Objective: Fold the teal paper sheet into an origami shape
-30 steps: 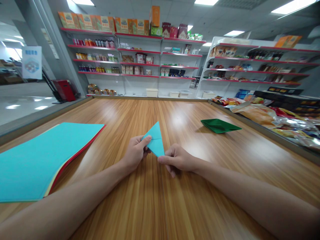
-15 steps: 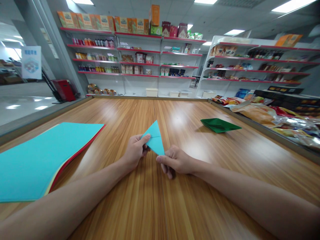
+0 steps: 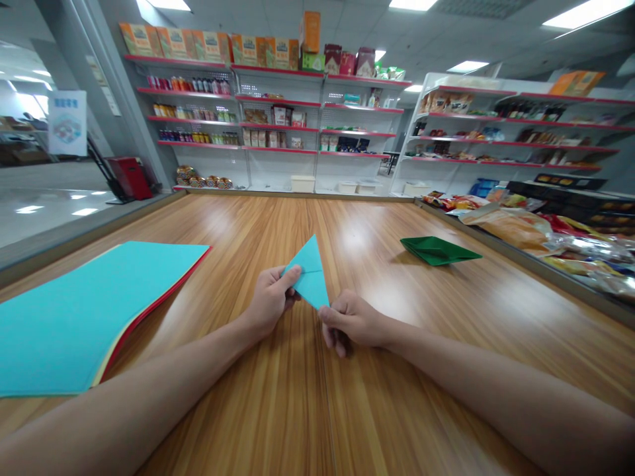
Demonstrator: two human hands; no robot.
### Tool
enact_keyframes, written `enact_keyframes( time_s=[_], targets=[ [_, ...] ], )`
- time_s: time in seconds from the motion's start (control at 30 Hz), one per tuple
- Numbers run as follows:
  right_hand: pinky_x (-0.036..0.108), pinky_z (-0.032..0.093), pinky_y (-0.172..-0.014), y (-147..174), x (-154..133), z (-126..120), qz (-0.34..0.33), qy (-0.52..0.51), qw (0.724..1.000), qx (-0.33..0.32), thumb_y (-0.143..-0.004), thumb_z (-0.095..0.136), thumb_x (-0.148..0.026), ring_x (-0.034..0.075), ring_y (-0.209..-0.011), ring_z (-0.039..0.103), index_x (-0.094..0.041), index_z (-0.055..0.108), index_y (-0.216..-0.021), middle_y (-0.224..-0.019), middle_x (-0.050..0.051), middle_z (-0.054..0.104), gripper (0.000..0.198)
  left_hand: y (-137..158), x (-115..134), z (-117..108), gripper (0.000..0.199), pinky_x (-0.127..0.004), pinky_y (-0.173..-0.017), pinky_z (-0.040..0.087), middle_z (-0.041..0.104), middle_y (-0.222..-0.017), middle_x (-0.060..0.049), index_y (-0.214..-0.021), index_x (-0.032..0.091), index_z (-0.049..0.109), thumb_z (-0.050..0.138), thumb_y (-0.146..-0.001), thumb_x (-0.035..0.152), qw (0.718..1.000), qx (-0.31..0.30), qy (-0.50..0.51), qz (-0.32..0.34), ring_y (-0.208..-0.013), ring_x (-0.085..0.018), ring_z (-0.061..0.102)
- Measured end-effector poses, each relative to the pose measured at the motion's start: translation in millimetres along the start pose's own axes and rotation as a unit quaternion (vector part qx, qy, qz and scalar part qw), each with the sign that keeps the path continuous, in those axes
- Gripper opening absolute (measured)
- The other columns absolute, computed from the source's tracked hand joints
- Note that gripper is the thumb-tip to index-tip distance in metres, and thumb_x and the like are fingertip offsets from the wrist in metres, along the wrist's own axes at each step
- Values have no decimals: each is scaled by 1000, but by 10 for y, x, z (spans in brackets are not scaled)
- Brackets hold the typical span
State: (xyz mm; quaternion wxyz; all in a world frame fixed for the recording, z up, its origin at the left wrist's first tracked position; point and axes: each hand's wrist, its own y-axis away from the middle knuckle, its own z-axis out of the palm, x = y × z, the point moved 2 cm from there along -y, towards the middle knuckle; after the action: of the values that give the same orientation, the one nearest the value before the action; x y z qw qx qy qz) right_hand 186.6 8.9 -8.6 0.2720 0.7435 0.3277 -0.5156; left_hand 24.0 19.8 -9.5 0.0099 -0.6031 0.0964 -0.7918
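A light-blue sheet of paper folded into a triangle is held up over the table, one point upward and a crease line across it. My left hand grips its left corner, thumb on the front face and fingers behind. At the lower right corner, my right hand pinches the paper between thumb and forefinger, its other fingers curled below. To the right lies a folded green paper boat, apart from both hands.
On the left of the wooden table lies a stack of coloured paper, light blue on top. Packaged snacks line the right edge. Beyond the far edge stand stocked shelves.
Both hands still hold the folded blue paper. My right thumb has shifted very slightly at the lower corner, and the whole view has moved a little.
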Motion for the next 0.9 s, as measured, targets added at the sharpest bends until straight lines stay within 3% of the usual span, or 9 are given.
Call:
enact_keyframes(
  time_s=[0.17, 0.4, 0.63, 0.77, 0.9],
  targets=[
    [16, 32, -32, 0, -6, -34, 3, -11, 1000, 13, -86, 34, -66, 7, -30, 46, -10, 60, -56, -41, 3, 55, 69, 47, 55, 69, 46, -17, -34, 20, 37, -42, 6, -50, 17, 39, 63, -74, 48, 999, -32, -30, 12, -35, -4, 30],
    [16, 37, -37, 35, 6, -8, -28, 15, 999, 29, -87, 41, -59, 7, -33, 48, -10, 60, -57, -40, 3, 56, 62, 17, 15, 81, 47, -18, -32, 19, 38, -41, 7, -51, 17, 39, 63, -72, 52, 997, -59, -32, -38, -32, -4, 31],
    [16, 34, -29, 4, 45, -41, -4, -27, 997, 65, -83, 43, -64, 8, -31, 48, -10, 58, -52, -43, 4, 58, 64, 43, 20, 75, 45, -17, -35, 20, 36, -44, 7, -53, 16, 41, 62, -74, 49, 991, -120, -51, -38, -36, -3, 30],
    [16, 37, -33, 6, 57, -32, -26, -2, 996, 81, -84, 45, -61, 8, -34, 50, -10, 59, -51, -44, 6, 58, 63, 56, 15, 82, 44, -18, -35, 20, 36, -45, 7, -53, 16, 41, 62, -74, 48, 989, -125, -58, -50, -36, -3, 30],
    [17, 35, -30, -29, 84, -66, -20, -50, 994, 92, -82, 43, -67, 9, -33, 50, -10, 58, -51, -43, 5, 57, 66, 73, 30, 92, 45, -18, -35, 19, 35, -44, 7, -53, 16, 40, 63, -73, 50, 988, -135, -50, -53, -36, -3, 29]
  ],
)
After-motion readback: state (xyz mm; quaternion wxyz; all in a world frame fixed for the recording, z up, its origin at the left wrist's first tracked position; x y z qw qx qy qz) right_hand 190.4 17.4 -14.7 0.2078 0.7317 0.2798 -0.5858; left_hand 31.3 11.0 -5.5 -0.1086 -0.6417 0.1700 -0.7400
